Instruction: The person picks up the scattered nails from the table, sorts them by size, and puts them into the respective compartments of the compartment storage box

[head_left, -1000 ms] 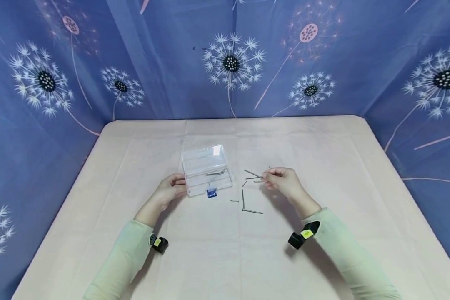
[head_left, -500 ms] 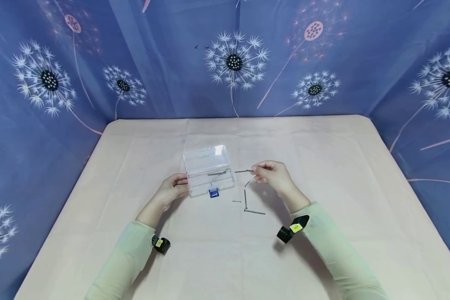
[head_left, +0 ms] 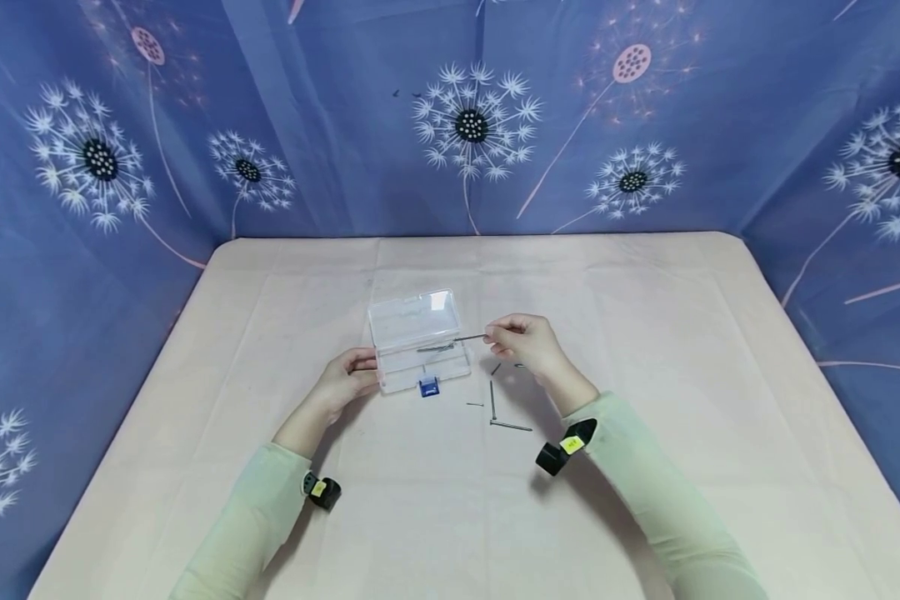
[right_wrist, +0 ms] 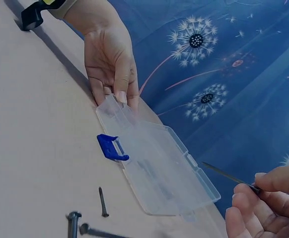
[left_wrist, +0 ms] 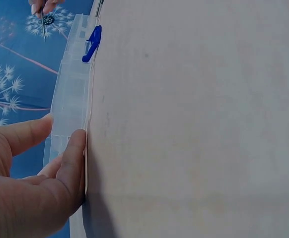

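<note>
A clear plastic storage box [head_left: 412,321] lies with its lid raised, a blue latch [head_left: 429,387] on its front edge. My left hand [head_left: 337,383] holds the left end; in the left wrist view the thumb and fingers [left_wrist: 74,161] lie on either side of its end. Between thumb and fingertips, my right hand [head_left: 527,346] pinches a nail [right_wrist: 229,175]. Its tip points left, over the right end of the box's back compartment. Several nails [head_left: 437,348] lie inside that compartment.
Two long nails [head_left: 492,400] form a corner on the pale cloth right of the box. A small nail [head_left: 475,404] and another short one [head_left: 496,368] lie near them. One more piece [head_left: 519,365] shows below my right hand. A blue dandelion curtain [head_left: 330,167] encloses the table.
My right hand has lifted a nail from the loose ones and carried it left to the box's right end. My left hand has stayed on the box.
</note>
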